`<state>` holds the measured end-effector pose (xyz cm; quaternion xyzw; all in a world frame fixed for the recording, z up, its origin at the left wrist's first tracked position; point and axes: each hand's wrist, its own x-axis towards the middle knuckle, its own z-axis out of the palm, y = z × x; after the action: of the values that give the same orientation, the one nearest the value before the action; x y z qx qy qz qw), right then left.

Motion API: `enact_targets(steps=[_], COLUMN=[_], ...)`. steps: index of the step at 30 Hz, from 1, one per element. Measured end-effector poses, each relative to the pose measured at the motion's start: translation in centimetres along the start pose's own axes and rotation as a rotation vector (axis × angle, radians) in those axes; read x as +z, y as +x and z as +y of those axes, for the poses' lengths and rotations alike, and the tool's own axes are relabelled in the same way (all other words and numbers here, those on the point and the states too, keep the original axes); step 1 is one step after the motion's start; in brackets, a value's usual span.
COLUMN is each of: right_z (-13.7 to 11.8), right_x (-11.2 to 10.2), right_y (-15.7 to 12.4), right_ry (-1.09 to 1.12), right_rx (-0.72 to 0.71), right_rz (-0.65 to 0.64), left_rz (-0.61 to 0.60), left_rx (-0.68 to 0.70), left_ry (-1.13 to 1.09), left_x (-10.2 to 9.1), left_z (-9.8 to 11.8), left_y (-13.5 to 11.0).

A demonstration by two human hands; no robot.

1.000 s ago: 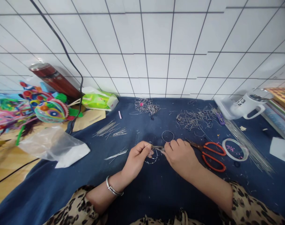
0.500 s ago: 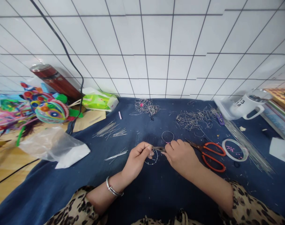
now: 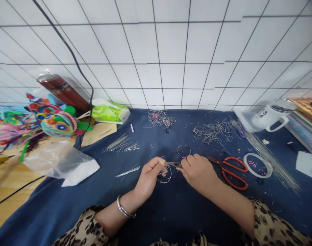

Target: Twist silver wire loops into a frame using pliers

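Note:
My left hand [image 3: 151, 174] is closed, thumb and fingers pinching a small wire ring [image 3: 166, 181] that hangs below the fingertips. In my closed right hand [image 3: 199, 171] is a pair of pliers [image 3: 174, 164], its jaws pointing left and reaching the wire at my left fingertips. The palm hides most of the pliers' handles. Just beyond my right knuckles lies another thin wire hoop [image 3: 184, 150] with a bit of pink at its near edge. Orange-handled scissors [image 3: 234, 173] rest to the right of my right hand.
Tangled wire [image 3: 214, 131] and a second tangle [image 3: 161, 119] lie at the back of the blue cloth [image 3: 145, 218]. Straight wire pieces [image 3: 127, 172] lie left. A round dish [image 3: 258, 165] holds pink beads. A white mug [image 3: 271, 116], plastic bag [image 3: 53, 159] and red flask [image 3: 65, 90] stand around.
The view has shifted slightly. The wire ring under my left fingers has turned a little, and the pliers' jaws stay at the wire. Both hands keep nearly the same place.

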<state>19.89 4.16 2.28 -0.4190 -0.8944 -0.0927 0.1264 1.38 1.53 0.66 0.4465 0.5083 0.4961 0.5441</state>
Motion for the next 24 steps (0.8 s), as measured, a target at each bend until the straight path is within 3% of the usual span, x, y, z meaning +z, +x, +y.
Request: enact_targets(steps=[8,12,14,17,19,21,24], right_z=[0.4,0.1,-0.2,-1.0,-1.7,-2.6,-3.7], right_x=[0.3,-0.7,-1.5,-2.6,-2.7,-2.4,-1.5], right_y=[0.3,0.7,0.8,0.7,0.3,-0.1,-0.6], right_ry=[0.057,0.161,0.394,1.136,1.578,1.798,1.888], right_rx=[0.033,0.115,0.188,0.338,0.49,0.601,0.673], right_rz=[0.009,-0.055,-0.17,-0.541,-0.702,-0.726,-0.708], left_rz=[-0.007,0.023,0.055,0.086,0.088,0.089,0.095], left_rx=[0.014,0.024,0.02,0.004,0.001,-0.002,-0.002], left_ry=[-0.044,-0.052,-0.065,-0.092,-0.107,-0.112,-0.104], left_x=[0.0,0.0,0.0,-0.1,-0.2,-0.2,-0.1], left_z=[0.6,0.4,0.3,0.2,0.1,0.1,0.0], left_y=[0.2,0.3,0.3,0.3,0.2,0.0,-0.3])
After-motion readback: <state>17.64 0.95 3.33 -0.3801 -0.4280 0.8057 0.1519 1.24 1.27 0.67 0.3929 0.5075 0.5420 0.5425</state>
